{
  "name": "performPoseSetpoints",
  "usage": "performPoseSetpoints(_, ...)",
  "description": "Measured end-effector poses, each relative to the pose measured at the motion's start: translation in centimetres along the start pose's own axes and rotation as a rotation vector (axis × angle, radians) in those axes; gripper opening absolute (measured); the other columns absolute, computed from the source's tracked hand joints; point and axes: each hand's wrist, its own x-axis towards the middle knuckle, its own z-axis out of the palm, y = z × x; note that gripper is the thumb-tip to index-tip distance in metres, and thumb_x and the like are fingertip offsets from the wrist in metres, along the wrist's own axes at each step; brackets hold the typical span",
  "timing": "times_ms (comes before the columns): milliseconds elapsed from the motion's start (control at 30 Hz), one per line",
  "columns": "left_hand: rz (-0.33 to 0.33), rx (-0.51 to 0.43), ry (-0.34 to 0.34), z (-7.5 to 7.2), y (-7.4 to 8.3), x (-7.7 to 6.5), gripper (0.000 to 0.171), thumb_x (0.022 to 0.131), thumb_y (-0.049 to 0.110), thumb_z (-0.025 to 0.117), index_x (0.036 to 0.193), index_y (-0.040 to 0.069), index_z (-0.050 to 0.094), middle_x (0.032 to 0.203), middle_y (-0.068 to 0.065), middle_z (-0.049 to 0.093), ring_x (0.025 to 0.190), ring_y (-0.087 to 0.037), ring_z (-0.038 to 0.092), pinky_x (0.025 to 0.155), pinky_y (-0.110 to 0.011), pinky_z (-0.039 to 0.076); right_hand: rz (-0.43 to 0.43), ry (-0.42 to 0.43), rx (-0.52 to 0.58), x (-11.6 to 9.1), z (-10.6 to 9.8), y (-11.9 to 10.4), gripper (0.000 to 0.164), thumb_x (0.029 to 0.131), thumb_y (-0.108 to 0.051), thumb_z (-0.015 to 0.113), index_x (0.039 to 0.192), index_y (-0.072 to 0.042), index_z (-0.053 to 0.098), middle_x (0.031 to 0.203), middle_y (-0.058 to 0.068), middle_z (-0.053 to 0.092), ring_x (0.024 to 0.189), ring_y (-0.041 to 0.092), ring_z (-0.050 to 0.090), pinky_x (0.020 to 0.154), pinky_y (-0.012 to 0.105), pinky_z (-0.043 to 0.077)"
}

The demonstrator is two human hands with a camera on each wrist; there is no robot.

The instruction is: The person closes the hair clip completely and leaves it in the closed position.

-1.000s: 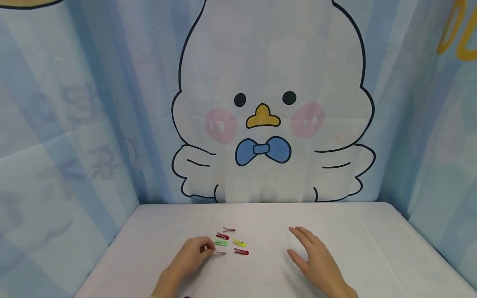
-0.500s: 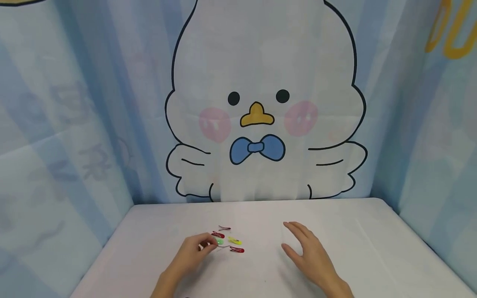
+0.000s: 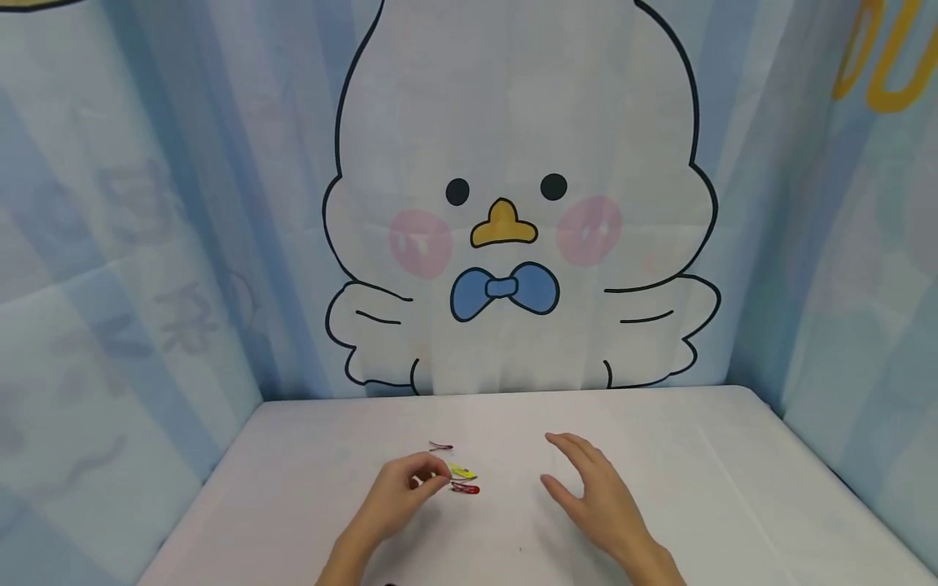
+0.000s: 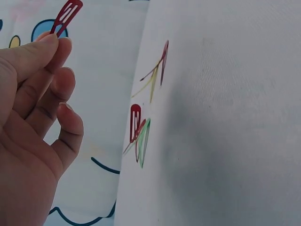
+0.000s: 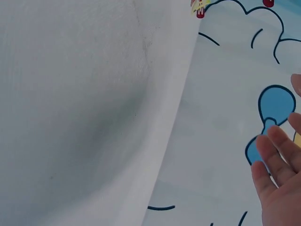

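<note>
Left hand (image 3: 399, 495): thumb and finger pinch a red clip (image 4: 67, 16) above the table (image 3: 733, 488) | Right hand (image 3: 607, 511): fingers apart, well right of it | Yellow clip (image 3: 462, 470), second red clip (image 3: 469, 490): on table, just right of left fingertips | Dark clip (image 3: 442, 446): farther off

You pinched a dark red, slotted hair clip (image 4: 66, 18) in your left hand (image 4: 30, 127), tilted up-right at the left wrist view's upper left. At the head view's lower centre, a yellow clip (image 3: 463, 471) lay on your table (image 3: 352, 439) between a red one (image 3: 466, 489) below and a thin dark-red one (image 3: 442, 446) above.
</note>
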Motion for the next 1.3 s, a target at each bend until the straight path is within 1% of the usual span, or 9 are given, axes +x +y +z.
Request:
performPoseSetpoints(133,-0.003,-0.028,-0.001,0.3,0.6,0.1,0.006,0.096,0.018,0.071,0.096,0.012,0.070,0.088,0.008,0.067,0.077,-0.014,0.057,0.068,-0.026,0.049,0.002,0.003,0.006,0.1,0.4,-0.3,0.050,0.083,-0.018,0.083,0.130,-0.012,0.066,0.131,0.006,0.062,0.122,0.028,0.057,0.099,0.050,0.046)
performPoseSetpoints(267,0.013,-0.052,-0.007,0.8,1.0,0.3,0.006,0.096,0.017,0.071,0.096,0.011,0.072,0.087,0.006,0.067,0.076,-0.014,0.056,0.066,-0.026,0.048,0.001,0.010,0.010,0.2,0.7,-0.7,0.050,0.082,-0.017,0.084,0.129,-0.013,0.066,0.130,0.005,0.063,0.122,0.027,0.058,0.098,0.049,0.047)
performPoseSetpoints(500,0.022,-0.148,-0.026,1.7,1.6,0.6,0.004,0.096,0.015,0.070,0.096,0.012,0.073,0.089,0.000,0.072,0.076,-0.016,0.059,0.067,-0.026,0.049,-0.017,0.017,0.048,0.6,1.4,-1.3,0.051,0.080,-0.016,0.086,0.127,-0.014,0.067,0.128,0.000,0.064,0.121,0.023,0.058,0.098,0.047,0.048)
performPoseSetpoints(700,0.018,-0.170,-0.026,2.3,2.2,0.7,0.008,0.097,0.016,0.070,0.099,0.009,0.074,0.088,0.005,0.070,0.078,-0.016,0.062,0.070,-0.027,0.052,-0.036,0.005,0.105,0.7,2.2,-1.9,0.048,0.079,-0.016,0.087,0.123,-0.017,0.067,0.124,-0.008,0.063,0.109,0.015,0.061,0.091,0.042,0.052)
performPoseSetpoints(900,0.031,-0.211,-0.020,2.6,2.5,0.8,0.008,0.096,0.014,0.070,0.099,0.008,0.074,0.087,0.003,0.070,0.079,-0.020,0.064,0.070,-0.026,0.050,-0.087,0.026,0.154,0.8,2.8,-2.2,0.046,0.077,-0.012,0.088,0.117,-0.018,0.067,0.117,-0.013,0.063,0.100,0.010,0.060,0.086,0.037,0.053)
performPoseSetpoints(1000,0.027,-0.235,-0.015,2.7,2.6,0.9,0.006,0.096,0.013,0.070,0.099,0.010,0.073,0.088,0.003,0.070,0.082,-0.025,0.065,0.071,-0.026,0.050,-0.063,0.003,0.174,0.8,2.9,-2.6,0.043,0.078,-0.010,0.088,0.115,-0.018,0.067,0.114,-0.015,0.063,0.099,0.009,0.060,0.085,0.036,0.053)
performPoseSetpoints(1100,0.024,-0.251,-0.012,2.9,2.7,0.9,0.005,0.096,0.013,0.070,0.099,0.012,0.074,0.088,0.004,0.069,0.083,-0.029,0.066,0.072,-0.027,0.049,-0.031,-0.028,0.194,0.8,3.0,-2.9,0.039,0.079,-0.009,0.087,0.111,-0.017,0.067,0.107,-0.013,0.064,0.095,0.008,0.060,0.084,0.035,0.053)
performPoseSetpoints(1167,0.028,-0.247,-0.012,2.9,2.7,1.0,0.005,0.096,0.013,0.070,0.099,0.012,0.074,0.088,0.005,0.069,0.083,-0.027,0.066,0.073,-0.028,0.049,-0.026,-0.035,0.209,0.8,3.1,-3.0,0.036,0.079,-0.007,0.086,0.108,-0.016,0.067,0.102,-0.013,0.064,0.091,0.007,0.060,0.081,0.034,0.054)
performPoseSetpoints(1300,0.041,-0.216,-0.005,3.1,2.9,1.0,0.004,0.096,0.014,0.070,0.098,0.014,0.074,0.087,0.006,0.069,0.080,-0.017,0.064,0.074,-0.029,0.047,-0.057,-0.011,0.242,0.8,3.2,-3.0,0.031,0.079,-0.003,0.084,0.101,-0.015,0.065,0.093,-0.012,0.062,0.083,0.006,0.060,0.073,0.031,0.053)
